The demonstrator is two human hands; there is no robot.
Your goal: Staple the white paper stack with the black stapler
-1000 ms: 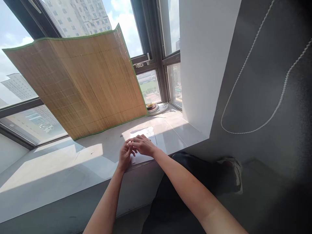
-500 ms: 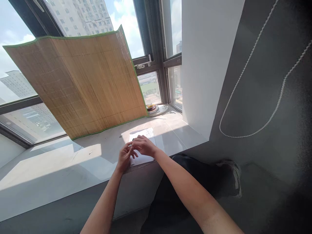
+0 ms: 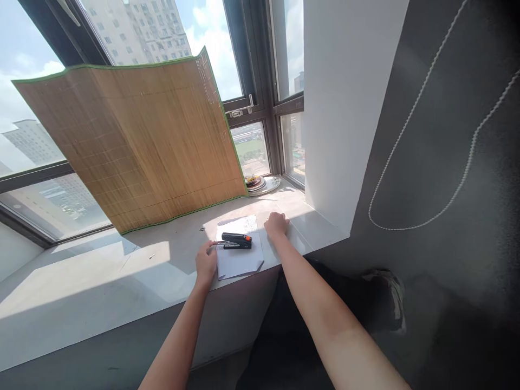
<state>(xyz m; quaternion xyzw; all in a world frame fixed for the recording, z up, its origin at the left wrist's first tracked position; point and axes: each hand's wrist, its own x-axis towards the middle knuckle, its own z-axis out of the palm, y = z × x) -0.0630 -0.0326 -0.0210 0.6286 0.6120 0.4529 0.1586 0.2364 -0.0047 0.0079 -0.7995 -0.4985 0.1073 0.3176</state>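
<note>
A black stapler (image 3: 232,241) with an orange patch at its right end lies on white paper sheets (image 3: 239,265) on the windowsill. My left hand (image 3: 206,262) is at the stapler's left end, with thumb and fingers pinching a thin metal part that sticks out of it. To the right of the stapler, my right hand (image 3: 277,223) rests by the paper's right edge. Its fingers are curled in, and whatever they may hold is hidden. Writing shows near the paper's upper right corner, and the lower right corner is bent.
A bamboo mat (image 3: 158,146) with green edging leans against the window behind the sill (image 3: 97,271). Stacked plates (image 3: 260,185) stand in the far corner. Small dark bits (image 3: 202,229) lie left of the paper. A white bead chain (image 3: 400,228) hangs at the right.
My hands were together over the paper, covering the stapler. My right hand has moved away to the right, and the stapler now shows, with my left hand at its left end.
</note>
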